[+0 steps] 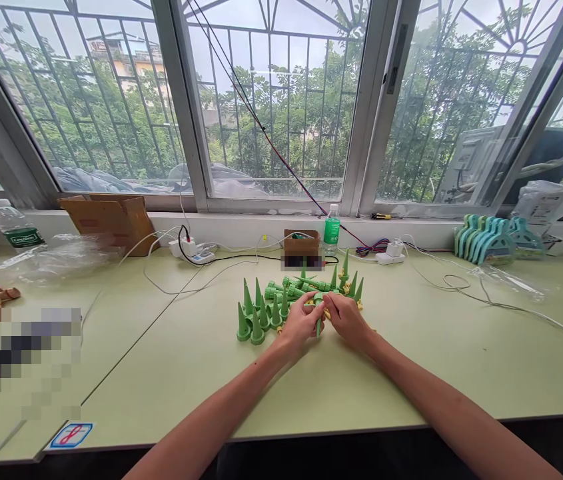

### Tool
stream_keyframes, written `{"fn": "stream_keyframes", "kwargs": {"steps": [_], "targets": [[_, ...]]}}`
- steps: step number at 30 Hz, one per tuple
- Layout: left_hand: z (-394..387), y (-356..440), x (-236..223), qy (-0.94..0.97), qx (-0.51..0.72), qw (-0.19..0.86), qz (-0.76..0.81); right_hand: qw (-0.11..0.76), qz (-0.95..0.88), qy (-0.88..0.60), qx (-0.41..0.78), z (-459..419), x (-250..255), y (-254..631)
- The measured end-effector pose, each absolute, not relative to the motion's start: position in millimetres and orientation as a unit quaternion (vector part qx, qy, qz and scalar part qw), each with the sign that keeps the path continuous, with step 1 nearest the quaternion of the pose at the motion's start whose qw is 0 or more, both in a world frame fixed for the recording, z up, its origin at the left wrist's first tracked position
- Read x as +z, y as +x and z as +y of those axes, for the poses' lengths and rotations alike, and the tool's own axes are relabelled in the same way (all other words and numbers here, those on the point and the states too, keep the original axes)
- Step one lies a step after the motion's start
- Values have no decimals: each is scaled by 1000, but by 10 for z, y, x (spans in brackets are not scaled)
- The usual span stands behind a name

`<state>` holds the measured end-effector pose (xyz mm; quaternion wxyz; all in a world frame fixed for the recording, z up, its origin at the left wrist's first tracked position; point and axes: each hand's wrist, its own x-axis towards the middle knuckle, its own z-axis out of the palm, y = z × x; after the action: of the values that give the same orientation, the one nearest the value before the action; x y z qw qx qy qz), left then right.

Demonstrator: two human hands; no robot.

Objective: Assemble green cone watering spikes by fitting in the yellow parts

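My left hand [304, 321] is closed round a green plastic plant watering spike [318, 327], its pointed end downward. At the spike's upper end the fingers of my right hand [346, 319] are pinched together, touching it; what they grip is mostly hidden. To the left, several green spikes [257, 332] stand upright on their wide ends. Behind my hands more green spikes [281, 291] lie in a loose heap. Small yellow parts [360, 305] show among the spikes at the right of the heap.
A pale green table [186, 373] carries everything. Behind the heap stand a small cardboard box [301, 244] and a green-labelled bottle [332, 229]. White cables [196, 288] trail across the tabletop. Blue-green hangers [486, 239] stand at right; a larger box [106, 223] and plastic bottle [17, 227] at left.
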<state>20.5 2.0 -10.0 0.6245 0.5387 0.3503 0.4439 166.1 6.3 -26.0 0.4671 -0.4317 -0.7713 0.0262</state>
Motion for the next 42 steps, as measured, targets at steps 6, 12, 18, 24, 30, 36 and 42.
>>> {"fn": "stream_keyframes", "kwargs": {"steps": [6, 12, 18, 24, 30, 36, 42], "targets": [[-1, 216, -76, 534, 448, 628, 346, 467, -771, -431, 39, 83, -289, 1666], [1, 224, -77, 527, 450, 630, 351, 461, -773, -432, 51, 73, -280, 1668], [17, 210, -77, 537, 452, 611, 367, 453, -770, -442, 83, 68, -225, 1655], [43, 209, -59, 564, 439, 584, 385, 428, -772, -461, 95, 102, -163, 1727], [63, 182, -101, 631, 384, 503, 449, 469, -724, -500, 78, 171, -142, 1851], [50, 123, -167, 780, 324, 273, 459, 453, -729, -510, 47, 209, -149, 1908], [34, 94, -166, 809, 261, 210, 484, 404, -754, -513, 66, 241, -188, 1939]]}}
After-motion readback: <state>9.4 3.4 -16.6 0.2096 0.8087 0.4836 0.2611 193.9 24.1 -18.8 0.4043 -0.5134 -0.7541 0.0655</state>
